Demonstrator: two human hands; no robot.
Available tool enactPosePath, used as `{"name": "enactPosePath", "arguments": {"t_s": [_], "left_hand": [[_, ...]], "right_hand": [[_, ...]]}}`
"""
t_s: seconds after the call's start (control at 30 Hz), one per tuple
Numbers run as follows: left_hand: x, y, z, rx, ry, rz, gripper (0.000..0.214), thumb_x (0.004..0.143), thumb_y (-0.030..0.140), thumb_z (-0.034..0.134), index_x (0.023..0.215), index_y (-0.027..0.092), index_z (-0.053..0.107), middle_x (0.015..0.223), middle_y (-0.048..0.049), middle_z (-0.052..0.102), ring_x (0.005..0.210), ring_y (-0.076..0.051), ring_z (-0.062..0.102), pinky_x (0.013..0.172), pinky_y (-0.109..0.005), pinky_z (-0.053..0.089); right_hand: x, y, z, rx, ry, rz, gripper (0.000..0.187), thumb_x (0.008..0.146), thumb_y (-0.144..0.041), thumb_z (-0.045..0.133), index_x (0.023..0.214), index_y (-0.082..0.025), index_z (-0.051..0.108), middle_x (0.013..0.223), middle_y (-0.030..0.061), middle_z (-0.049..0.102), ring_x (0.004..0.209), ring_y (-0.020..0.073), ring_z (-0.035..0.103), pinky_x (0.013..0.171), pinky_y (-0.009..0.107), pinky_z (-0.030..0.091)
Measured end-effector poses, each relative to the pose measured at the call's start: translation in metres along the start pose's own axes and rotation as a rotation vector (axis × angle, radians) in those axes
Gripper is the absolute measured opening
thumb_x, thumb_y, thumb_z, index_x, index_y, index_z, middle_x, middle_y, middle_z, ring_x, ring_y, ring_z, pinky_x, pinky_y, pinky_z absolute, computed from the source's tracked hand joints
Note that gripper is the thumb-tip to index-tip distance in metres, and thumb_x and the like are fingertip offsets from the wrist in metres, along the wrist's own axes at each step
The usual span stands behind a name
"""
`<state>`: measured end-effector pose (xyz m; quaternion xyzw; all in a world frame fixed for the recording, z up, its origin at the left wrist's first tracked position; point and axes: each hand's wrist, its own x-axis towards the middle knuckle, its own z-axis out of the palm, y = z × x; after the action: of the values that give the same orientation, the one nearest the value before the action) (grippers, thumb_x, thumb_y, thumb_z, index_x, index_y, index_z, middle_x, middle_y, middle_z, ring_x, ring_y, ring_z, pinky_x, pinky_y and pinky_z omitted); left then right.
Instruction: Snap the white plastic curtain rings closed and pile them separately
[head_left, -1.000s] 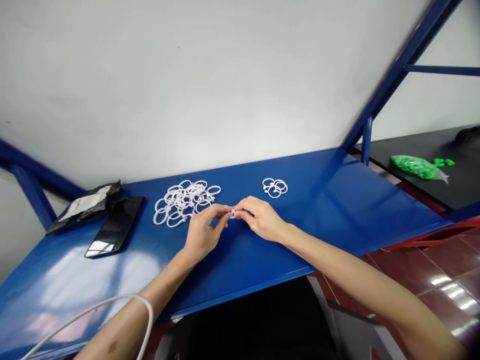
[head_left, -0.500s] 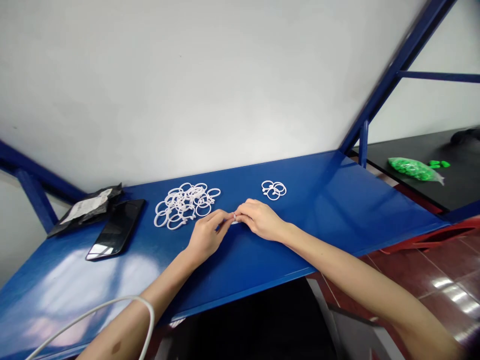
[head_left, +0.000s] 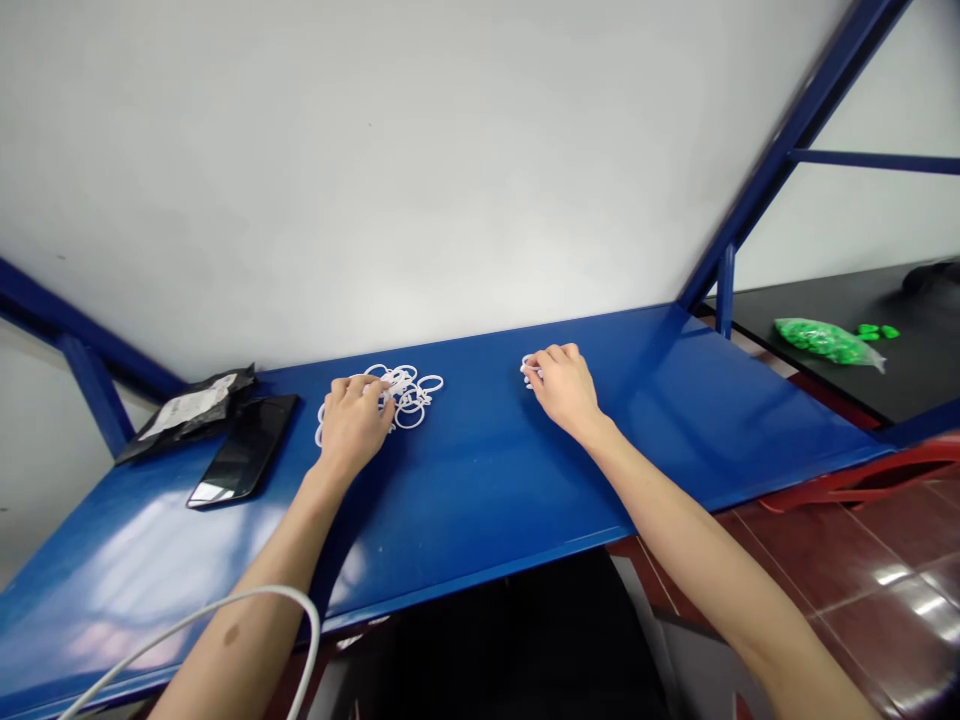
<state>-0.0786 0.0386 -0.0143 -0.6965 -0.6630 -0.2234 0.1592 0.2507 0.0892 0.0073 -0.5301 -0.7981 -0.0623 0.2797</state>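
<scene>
Left hand (head_left: pixel 354 422) and right hand (head_left: pixel 564 388) have been parted, curled over thin, round white rings (head_left: pixel 403 381); their grips cannot be told.

Both bare arms reach across the near edge of the blue table (head_left: pixel 480 500), well apart. Left arm (head_left: pixel 289 535): forearm slants forward and rightward; left hand (head_left: pixel 352 420) is palm down over the table, left of its middle. Its fingers (head_left: pixel 356 385) are bent, thumb (head_left: pixel 388 413) out toward the table's right side; grip unclear. Right arm (head_left: pixel 690 530): forearm slants forward and leftward; right hand (head_left: pixel 566 390) is back upward, just right of the table's middle. Its fingers curl toward the table's left side, thumb close beneath; grip unclear. 2 hands, both nearer the table's far edge.
</scene>
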Motion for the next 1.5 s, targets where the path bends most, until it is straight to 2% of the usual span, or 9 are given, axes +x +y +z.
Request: {"name": "enactPosePath", "arguments": {"t_s": [0.17,0.3,0.37,0.47,0.63,0.87,1.17,1.33,1.5], "left_hand": [[0.000,0.005,-0.007,-0.022,0.073,-0.008,0.023,0.095,0.035,0.057,0.101,0.018,0.072,0.116,-0.0145,0.072,0.114,-0.039,0.052,0.092,-0.051,0.043],[-0.004,0.031,-0.022,-0.145,0.152,0.070,0.020,0.097,0.034,0.056,0.103,0.020,0.070,0.111,-0.0114,0.074,0.110,-0.033,0.058,0.094,-0.048,0.044],[-0.009,0.049,-0.029,-0.303,0.076,0.160,0.020,0.098,0.032,0.054,0.106,0.021,0.068,0.107,-0.0090,0.074,0.101,-0.027,0.063,0.092,-0.043,0.048],[-0.017,0.074,-0.037,-0.565,-0.187,0.225,0.018,0.097,0.031,0.053,0.108,0.023,0.066,0.093,-0.0031,0.072,0.079,-0.018,0.065,0.074,-0.032,0.051],[-0.024,0.091,-0.040,-0.902,-0.389,0.005,0.020,0.097,0.038,0.056,0.106,0.022,0.063,0.077,0.0006,0.068,0.066,-0.015,0.066,0.065,-0.029,0.051],[-0.022,0.094,-0.035,-1.351,-0.369,-0.228,0.027,0.086,0.040,0.072,0.098,0.019,0.060,0.084,-0.0008,0.069,0.069,-0.013,0.065,0.065,-0.027,0.055],[-0.022,0.097,-0.033,-1.290,-0.298,-0.350,0.027,0.080,0.043,0.076,0.092,0.018,0.071,0.090,-0.0033,0.073,0.070,-0.013,0.063,0.069,-0.027,0.053],[-0.025,0.096,-0.030,-1.217,-0.247,-0.302,0.027,0.081,0.044,0.075,0.089,0.019,0.072,0.089,-0.0054,0.075,0.080,-0.019,0.069,0.077,-0.033,0.055],[-0.029,0.094,-0.031,-0.948,-0.165,-0.162,0.015,0.088,0.035,0.067,0.084,0.020,0.072,0.081,-0.0024,0.075,0.075,-0.018,0.069,0.074,-0.032,0.053]], "right_hand": [[-0.001,0.000,-0.003,-0.029,0.032,0.037,0.024,0.097,-0.030,0.061,0.109,-0.013,0.073,0.112,0.0175,0.066,0.107,0.0356,0.053,0.088,0.049,0.051],[-0.006,-0.023,-0.011,0.195,0.034,-0.156,0.028,0.100,-0.031,0.057,0.123,-0.018,0.066,0.120,0.0140,0.063,0.111,0.0307,0.057,0.094,0.048,0.054],[-0.010,-0.036,-0.013,0.313,0.018,-0.290,0.032,0.100,-0.031,0.058,0.129,-0.019,0.062,0.133,0.0137,0.060,0.118,0.0281,0.058,0.099,0.047,0.053],[-0.017,-0.051,-0.012,0.436,-0.049,-0.455,0.024,0.102,-0.030,0.055,0.122,-0.021,0.065,0.136,0.0111,0.062,0.122,0.0255,0.060,0.103,0.045,0.051],[-0.021,-0.054,-0.009,0.620,-0.216,-0.346,0.014,0.101,-0.029,0.059,0.107,-0.021,0.069,0.104,0.0047,0.076,0.098,0.0198,0.070,0.087,0.035,0.054],[-0.021,-0.057,-0.012,0.759,-0.230,-0.224,0.010,0.099,-0.028,0.063,0.098,-0.019,0.069,0.093,0.0025,0.074,0.083,0.0157,0.067,0.075,0.028,0.051],[-0.023,-0.062,-0.012,0.821,-0.225,-0.173,0.010,0.098,-0.028,0.063,0.099,-0.020,0.070,0.094,0.0021,0.075,0.087,0.0159,0.068,0.078,0.028,0.051],[-0.025,-0.062,-0.009,0.815,-0.241,-0.172,0.012,0.100,-0.027,0.061,0.097,-0.021,0.071,0.097,0.0028,0.076,0.089,0.0169,0.069,0.080,0.030,0.052],[-0.031,-0.063,-0.007,0.687,-0.200,-0.311,0.015,0.102,-0.028,0.057,0.097,-0.021,0.070,0.096,0.0041,0.074,0.091,0.0182,0.065,0.082,0.031,0.051]]}}
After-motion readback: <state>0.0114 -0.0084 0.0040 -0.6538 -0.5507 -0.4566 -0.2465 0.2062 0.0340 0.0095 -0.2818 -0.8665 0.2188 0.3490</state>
